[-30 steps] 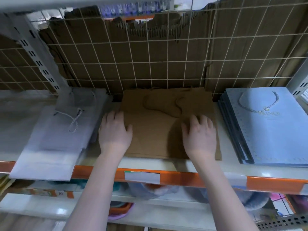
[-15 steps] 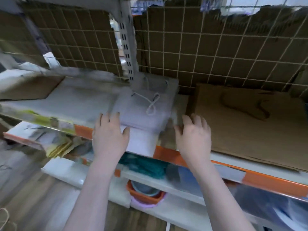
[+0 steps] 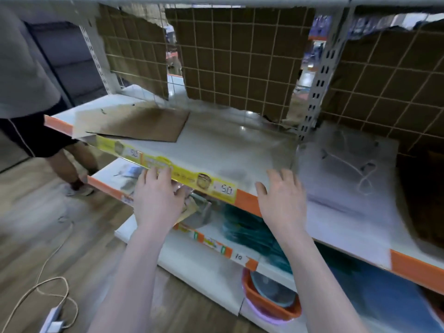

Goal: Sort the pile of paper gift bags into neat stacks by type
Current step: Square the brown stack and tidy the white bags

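A flat brown paper bag (image 3: 134, 126) lies at the left end of the white shelf (image 3: 228, 150). To the right, a stack of white gift bags (image 3: 346, 174) with cord handles lies past the upright post. At the far right edge the dark corner of the brown bag stack (image 3: 425, 200) shows. My left hand (image 3: 157, 200) hovers in front of the shelf's yellow price strip, fingers spread, holding nothing. My right hand (image 3: 282, 203) hovers over the shelf's front edge, just left of the white bags, also spread and holding nothing.
A wire grid backed with torn cardboard (image 3: 240, 61) closes the rear. The lower shelf holds teal items (image 3: 249, 229) and an orange bowl (image 3: 271, 299). Another person's legs (image 3: 60, 159) stand at the left. A cable and plug (image 3: 51, 318) lie on the wooden floor.
My view and both hands have swung left, from the brown stack past the white bags to the shelf's left bay. Both hands lifted off the bags and stay free of anything.
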Available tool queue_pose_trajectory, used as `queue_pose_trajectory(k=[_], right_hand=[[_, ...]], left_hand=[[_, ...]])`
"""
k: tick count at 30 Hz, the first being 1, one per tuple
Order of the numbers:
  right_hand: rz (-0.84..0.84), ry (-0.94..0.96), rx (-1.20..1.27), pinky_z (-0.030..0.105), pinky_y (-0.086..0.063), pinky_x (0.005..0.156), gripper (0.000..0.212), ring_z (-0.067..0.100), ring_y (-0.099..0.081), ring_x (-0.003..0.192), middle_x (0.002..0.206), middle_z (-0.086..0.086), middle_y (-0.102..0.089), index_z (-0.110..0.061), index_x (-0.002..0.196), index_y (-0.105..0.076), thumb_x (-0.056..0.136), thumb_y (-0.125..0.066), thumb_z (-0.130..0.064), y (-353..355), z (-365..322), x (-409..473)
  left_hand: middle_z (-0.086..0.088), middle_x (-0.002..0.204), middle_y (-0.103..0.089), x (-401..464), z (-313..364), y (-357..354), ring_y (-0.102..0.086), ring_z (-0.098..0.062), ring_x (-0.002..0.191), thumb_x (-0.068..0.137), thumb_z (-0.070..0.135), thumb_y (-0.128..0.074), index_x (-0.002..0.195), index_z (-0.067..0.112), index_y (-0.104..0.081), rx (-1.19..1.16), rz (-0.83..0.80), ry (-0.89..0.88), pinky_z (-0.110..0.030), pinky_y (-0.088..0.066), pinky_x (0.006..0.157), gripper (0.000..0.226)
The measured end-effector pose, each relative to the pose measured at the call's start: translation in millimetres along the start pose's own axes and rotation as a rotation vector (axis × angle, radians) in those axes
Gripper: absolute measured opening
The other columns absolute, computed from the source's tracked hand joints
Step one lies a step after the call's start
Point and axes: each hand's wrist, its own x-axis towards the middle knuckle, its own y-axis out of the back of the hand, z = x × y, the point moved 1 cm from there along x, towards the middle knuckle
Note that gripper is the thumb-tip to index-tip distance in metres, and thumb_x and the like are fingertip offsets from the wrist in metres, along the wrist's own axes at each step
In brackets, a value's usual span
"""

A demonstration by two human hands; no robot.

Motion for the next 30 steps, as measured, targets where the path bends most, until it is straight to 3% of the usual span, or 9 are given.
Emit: queue_pose_trajectory(k=[6, 11, 17, 20, 23, 30], right_hand=[[-0.033, -0.026, 0.023, 0.037, -0.028, 0.101, 0.039, 0.031, -0.039, 0.125, 0.133, 0.014, -0.048, -0.012, 0.128, -0.051, 0.094, -0.044, -0.031, -47.9, -55.3, 49.7], [-0.044, -0.028, 0.024, 0.039, -0.033, 0.096, 0.038, 0.034, -0.046, 0.117, 0.122, 0.016, -0.056, -0.010, 0.122, -0.057, 0.091, -0.047, -0.030, -102.2, -103.6, 105.4], [-0.204, -0.083, 0.075, 0.036, -0.032, 0.099, 0.040, 0.033, -0.042, 0.123, 0.127, 0.016, -0.051, -0.013, 0.125, -0.052, 0.093, -0.044, -0.034, -140.1, -173.8, 176.4], [-0.211, -0.080, 0.066, 0.036, -0.034, 0.097, 0.039, 0.033, -0.044, 0.121, 0.128, 0.015, -0.052, -0.012, 0.125, -0.053, 0.093, -0.045, -0.033, -156.4, -203.9, 192.3], [-0.219, -0.109, 0.055, 0.037, -0.036, 0.096, 0.041, 0.034, -0.046, 0.119, 0.126, 0.016, -0.053, -0.010, 0.124, -0.053, 0.093, -0.047, -0.037, -176.4, -230.5, 204.7], [-0.132, -0.359, -0.041, 0.040, -0.038, 0.088, 0.062, 0.035, -0.047, 0.114, 0.120, 0.019, -0.056, -0.005, 0.115, -0.053, 0.083, -0.055, -0.058, -214.2, -288.2, 227.4]], left_hand=[[-0.022, 0.129, -0.052, 69.4, -52.5, -11.0, -0.040, -0.038, 0.124, 0.084, 0.025, -0.063, 0.125, 0.003, -0.055, -0.004, -0.024, 0.045, -0.044, -0.030, 0.103, 0.047], [-0.020, 0.140, -0.042, 142.4, -87.9, -25.2, -0.031, -0.035, 0.132, 0.091, 0.030, -0.057, 0.136, 0.006, -0.046, 0.009, -0.059, 0.057, -0.038, -0.022, 0.108, 0.052], [-0.017, 0.141, -0.041, 225.7, -136.2, -32.9, -0.031, -0.033, 0.132, 0.093, 0.034, -0.050, 0.135, 0.008, -0.046, 0.022, -0.114, 0.106, -0.039, -0.028, 0.105, 0.050], [-0.019, 0.134, -0.045, 261.5, -161.5, -35.0, -0.038, -0.035, 0.123, 0.093, 0.032, -0.048, 0.130, 0.006, -0.049, 0.030, -0.127, 0.108, -0.040, -0.033, 0.098, 0.045], [-0.020, 0.138, -0.041, 298.6, -191.3, -40.9, -0.034, -0.033, 0.128, 0.094, 0.036, -0.047, 0.135, 0.009, -0.045, 0.006, -0.154, 0.115, -0.038, -0.029, 0.103, 0.049], [-0.026, 0.125, -0.048, 378.3, -276.6, -68.6, -0.042, -0.040, 0.120, 0.092, 0.050, -0.042, 0.124, 0.007, -0.048, 0.085, -0.258, 0.223, -0.043, -0.032, 0.100, 0.055]])
